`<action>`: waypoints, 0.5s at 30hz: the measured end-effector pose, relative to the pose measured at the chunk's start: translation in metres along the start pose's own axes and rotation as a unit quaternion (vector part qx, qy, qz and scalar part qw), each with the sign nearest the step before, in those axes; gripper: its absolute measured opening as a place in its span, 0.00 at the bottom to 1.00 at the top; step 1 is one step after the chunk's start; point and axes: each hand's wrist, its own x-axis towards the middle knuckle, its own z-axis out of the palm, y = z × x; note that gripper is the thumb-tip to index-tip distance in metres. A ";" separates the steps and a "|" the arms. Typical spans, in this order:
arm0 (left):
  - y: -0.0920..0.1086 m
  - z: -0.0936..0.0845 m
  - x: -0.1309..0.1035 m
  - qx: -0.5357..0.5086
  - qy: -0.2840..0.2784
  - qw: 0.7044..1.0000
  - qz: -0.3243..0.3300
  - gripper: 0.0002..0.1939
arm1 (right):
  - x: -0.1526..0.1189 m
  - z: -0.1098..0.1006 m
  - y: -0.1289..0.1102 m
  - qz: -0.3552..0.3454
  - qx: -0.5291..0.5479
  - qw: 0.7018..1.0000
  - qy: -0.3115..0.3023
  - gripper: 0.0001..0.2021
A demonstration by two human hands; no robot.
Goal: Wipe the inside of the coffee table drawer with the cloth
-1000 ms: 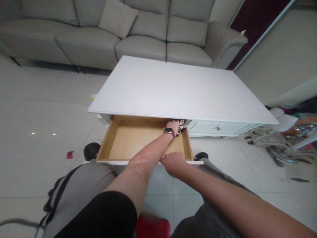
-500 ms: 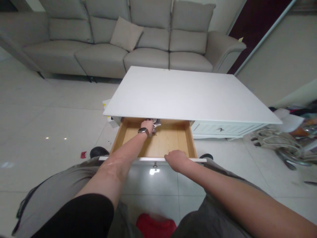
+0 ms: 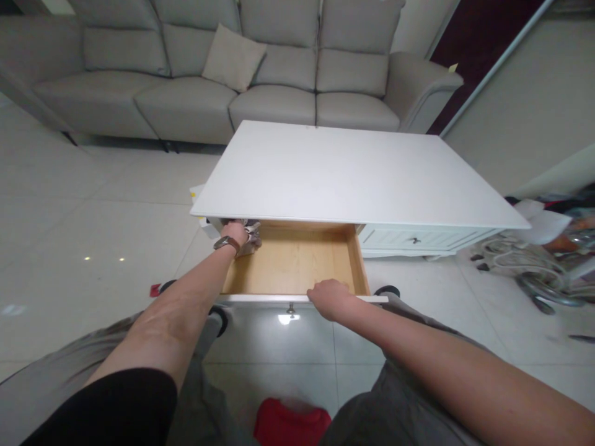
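My left hand (image 3: 235,233), with a watch on its wrist, is closed on a crumpled grey and white cloth (image 3: 252,238) at the left side of the pulled-out wooden drawer (image 3: 297,260). Part of the cloth is hidden by the hand and the tabletop edge. My right hand (image 3: 330,298) is wrapped over the drawer's white front edge, right of the small metal knob (image 3: 290,308). The drawer belongs to a white coffee table (image 3: 344,173).
A closed drawer (image 3: 415,239) is on the table's right. Behind stands a grey sofa (image 3: 274,105) with a cushion (image 3: 235,59). A red object (image 3: 290,424) lies on the floor between my legs. Cables and a clutter pile (image 3: 534,260) lie at the right.
My left hand has moved left inside the drawer with the cloth, from near its middle to its left side. My right hand stays on the drawer front.
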 end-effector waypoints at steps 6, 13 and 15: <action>-0.004 0.014 0.006 0.040 0.026 0.999 0.020 0.21 | -0.004 -0.005 -0.001 -0.004 0.001 1.000 -0.019 0.16; -0.003 0.018 -0.004 0.050 0.051 0.997 0.030 0.17 | 0.002 -0.003 -0.001 -0.032 -0.007 0.999 -0.041 0.14; -0.003 0.016 -0.007 0.061 0.045 0.997 0.034 0.15 | 0.004 -0.001 -0.003 -0.040 -0.002 0.998 -0.041 0.13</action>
